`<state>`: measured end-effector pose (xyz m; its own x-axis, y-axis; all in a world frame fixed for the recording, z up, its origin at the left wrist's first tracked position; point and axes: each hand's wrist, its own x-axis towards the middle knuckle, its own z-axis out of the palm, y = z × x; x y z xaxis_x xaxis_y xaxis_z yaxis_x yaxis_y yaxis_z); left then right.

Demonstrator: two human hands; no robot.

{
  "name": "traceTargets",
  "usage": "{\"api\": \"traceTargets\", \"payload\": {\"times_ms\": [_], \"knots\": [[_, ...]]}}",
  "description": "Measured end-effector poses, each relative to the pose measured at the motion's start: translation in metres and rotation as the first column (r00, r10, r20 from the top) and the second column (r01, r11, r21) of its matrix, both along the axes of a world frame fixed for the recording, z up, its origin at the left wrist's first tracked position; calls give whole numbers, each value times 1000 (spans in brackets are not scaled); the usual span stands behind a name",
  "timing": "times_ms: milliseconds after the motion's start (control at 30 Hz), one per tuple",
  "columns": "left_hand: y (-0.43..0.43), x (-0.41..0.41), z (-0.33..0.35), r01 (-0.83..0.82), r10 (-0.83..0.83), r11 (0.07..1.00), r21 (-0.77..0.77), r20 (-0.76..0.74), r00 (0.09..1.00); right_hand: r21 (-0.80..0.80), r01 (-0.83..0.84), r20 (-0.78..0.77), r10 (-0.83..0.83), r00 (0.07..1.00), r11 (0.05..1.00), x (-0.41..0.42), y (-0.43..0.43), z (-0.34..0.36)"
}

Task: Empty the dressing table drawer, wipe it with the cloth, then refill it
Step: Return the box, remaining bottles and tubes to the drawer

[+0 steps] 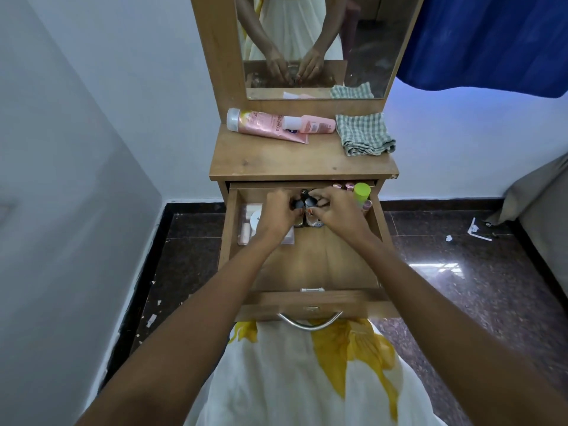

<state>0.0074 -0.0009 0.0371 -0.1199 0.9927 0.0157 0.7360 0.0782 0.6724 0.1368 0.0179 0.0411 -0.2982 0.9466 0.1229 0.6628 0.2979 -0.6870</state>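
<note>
The wooden drawer (310, 259) of the dressing table is pulled open in front of me. Both hands reach into its far half. My left hand (278, 210) grips a small black-capped bottle (297, 205). My right hand (336, 210) pinches another black-capped bottle (312, 202) right beside it. A clear flat box (247, 226) lies under my left hand. A bottle with a lime-green cap (361, 193) and several small pink-capped bottles (344, 186) stand at the drawer's far right corner. A green checked cloth (364, 133) lies folded on the tabletop's right side.
A large pink tube (261, 126) and a small pink bottle (310, 124) lie on the tabletop (292, 158) at the back left. A mirror (313, 44) rises behind. A blue curtain (491, 41) hangs at right, with a bed edge (541, 192) below.
</note>
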Motion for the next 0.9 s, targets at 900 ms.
{"api": "traceTargets", "payload": {"times_ms": [900], "knots": [[-1,6,-38,6,-8,997,-71,-27,1000,-83,26,109,-17,994,996,2,-1,-48]]}}
